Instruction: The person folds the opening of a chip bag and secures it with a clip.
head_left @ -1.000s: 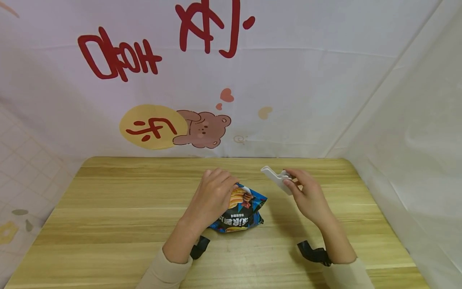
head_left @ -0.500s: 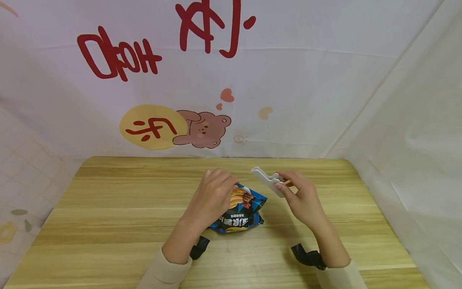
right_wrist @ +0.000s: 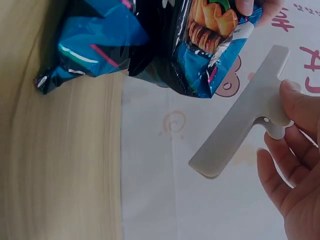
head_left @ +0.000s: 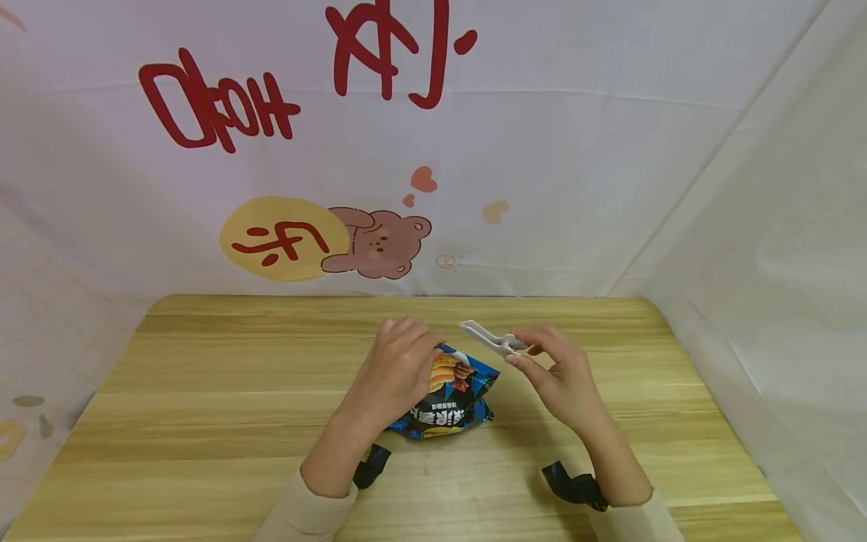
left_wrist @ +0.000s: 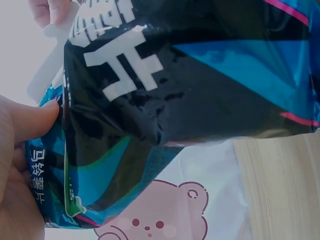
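Observation:
A black and blue bag of potato chips [head_left: 450, 391] stands on the table with its top edge up. My left hand [head_left: 400, 369] grips that top edge from the left; in the left wrist view the thumb [left_wrist: 37, 117] presses on the bag's film. To the right of the bag, my right hand [head_left: 565, 376] pinches a white bag clip [right_wrist: 245, 117] by its handles between thumb and fingers. Held in the air, the clip has its long bar slanting toward the bag's top, apart from it in the right wrist view.
The wooden table [head_left: 223, 391] runs back to a white cloth wall [head_left: 576, 150] with red lettering and a printed bear [head_left: 382, 245]. Another white cloth [head_left: 779, 263] hangs along the right side. Black straps [head_left: 576, 485] sit at both wrists.
My right hand has moved left with the clip, bringing it closer to the bag's top, and the clip has tilted a little. The left hand and the bag have stayed in place.

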{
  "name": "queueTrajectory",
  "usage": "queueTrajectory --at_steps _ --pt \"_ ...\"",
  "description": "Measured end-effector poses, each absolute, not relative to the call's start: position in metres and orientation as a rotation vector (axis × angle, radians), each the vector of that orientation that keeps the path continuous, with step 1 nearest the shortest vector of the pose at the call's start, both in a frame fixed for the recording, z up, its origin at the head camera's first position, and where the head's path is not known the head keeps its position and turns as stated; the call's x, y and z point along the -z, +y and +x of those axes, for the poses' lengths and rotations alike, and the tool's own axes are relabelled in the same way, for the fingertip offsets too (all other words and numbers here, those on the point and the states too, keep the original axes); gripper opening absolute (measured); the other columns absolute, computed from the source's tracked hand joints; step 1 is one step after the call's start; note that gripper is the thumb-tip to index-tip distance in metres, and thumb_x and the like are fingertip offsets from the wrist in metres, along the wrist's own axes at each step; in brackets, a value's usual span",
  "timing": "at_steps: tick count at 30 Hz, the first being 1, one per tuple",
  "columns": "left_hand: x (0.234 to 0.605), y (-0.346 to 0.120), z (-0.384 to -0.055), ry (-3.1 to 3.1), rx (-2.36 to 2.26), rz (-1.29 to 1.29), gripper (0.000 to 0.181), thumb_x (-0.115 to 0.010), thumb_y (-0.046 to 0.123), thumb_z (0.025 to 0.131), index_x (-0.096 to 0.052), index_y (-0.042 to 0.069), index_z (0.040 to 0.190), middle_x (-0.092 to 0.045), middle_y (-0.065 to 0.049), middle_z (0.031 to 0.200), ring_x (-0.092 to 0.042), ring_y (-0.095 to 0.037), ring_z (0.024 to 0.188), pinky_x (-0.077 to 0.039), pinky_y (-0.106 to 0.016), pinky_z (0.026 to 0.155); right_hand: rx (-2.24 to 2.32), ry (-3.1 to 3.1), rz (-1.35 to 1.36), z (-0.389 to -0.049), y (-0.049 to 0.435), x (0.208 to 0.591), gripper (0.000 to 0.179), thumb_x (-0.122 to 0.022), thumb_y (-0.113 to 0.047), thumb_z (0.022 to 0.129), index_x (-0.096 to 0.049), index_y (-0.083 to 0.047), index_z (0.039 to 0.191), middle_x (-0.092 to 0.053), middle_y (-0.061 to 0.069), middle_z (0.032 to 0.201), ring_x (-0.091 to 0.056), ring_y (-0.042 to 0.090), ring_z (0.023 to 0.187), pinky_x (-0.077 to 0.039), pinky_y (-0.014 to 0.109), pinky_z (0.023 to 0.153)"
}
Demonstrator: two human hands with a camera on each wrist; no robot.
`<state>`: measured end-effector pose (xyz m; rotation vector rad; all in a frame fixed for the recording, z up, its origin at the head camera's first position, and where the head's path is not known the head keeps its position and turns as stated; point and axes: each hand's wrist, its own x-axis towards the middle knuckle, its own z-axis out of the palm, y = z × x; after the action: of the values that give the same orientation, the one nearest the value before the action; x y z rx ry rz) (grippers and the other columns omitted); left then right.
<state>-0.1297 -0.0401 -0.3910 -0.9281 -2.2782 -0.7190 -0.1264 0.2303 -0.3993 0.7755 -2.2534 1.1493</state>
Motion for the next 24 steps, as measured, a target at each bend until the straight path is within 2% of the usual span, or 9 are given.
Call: queueTrajectory --at_steps 7,17,20,24 --pt "0.3917 -0.0410 -0.1298 -2.270 0.750 -0.930 0.009 -0.079 0.003 0.092 -0.077 0.003 0.101 -0.073 -0.003 0.092 -0.063 -0.021 0.089 -0.041 -0.035 0.076 -1.107 -2.233 0.879 -0.1259 0.2269 0.3997 0.042 -0.087 0.016 0.070 -0.077 -0.005 0.106 -0.071 0.005 0.093 -0.060 0.022 0.082 -0.046 0.017 0.078" --pt "0.3907 -0.0409 -0.1293 -2.288 0.768 -0.922 0.009 -0.078 0.002 0.092 -0.077 0.004 0.101 -0.073 -0.003 0.093 -0.062 -0.021 0.089 -0.040 -0.035 0.076 -1.111 -2.216 0.962 -0.1244 0.2256 0.3994 0.042 -0.086 0.020 0.067 -0.078 -0.001 0.102 -0.071 0.003 0.089 -0.063 0.017 0.079 -0.050 0.023 0.072" --pt "0.3907 -0.0410 -0.1292 -2.285 0.774 -0.920 0.009 -0.079 0.002 0.092 -0.077 0.004 0.100 -0.073 -0.002 0.093 -0.062 -0.021 0.089 -0.040 -0.035 0.076 -1.131 -2.237 0.956 -0.1247 0.2255 0.4000 0.039 -0.085 0.019 0.069 -0.079 -0.001 0.102 -0.071 0.002 0.089 -0.063 0.015 0.080 -0.051 0.024 0.071" --pt "0.3904 -0.0413 -0.1291 -2.279 0.781 -0.918 0.010 -0.080 0.002 0.090 -0.077 0.004 0.100 -0.073 -0.003 0.093 -0.062 -0.022 0.089 -0.040 -0.036 0.076 -1.126 -2.214 0.979 -0.1271 0.2242 0.4039 0.024 -0.084 0.005 0.081 -0.079 -0.001 0.104 -0.071 0.003 0.088 -0.063 0.017 0.079 -0.049 0.022 0.073"
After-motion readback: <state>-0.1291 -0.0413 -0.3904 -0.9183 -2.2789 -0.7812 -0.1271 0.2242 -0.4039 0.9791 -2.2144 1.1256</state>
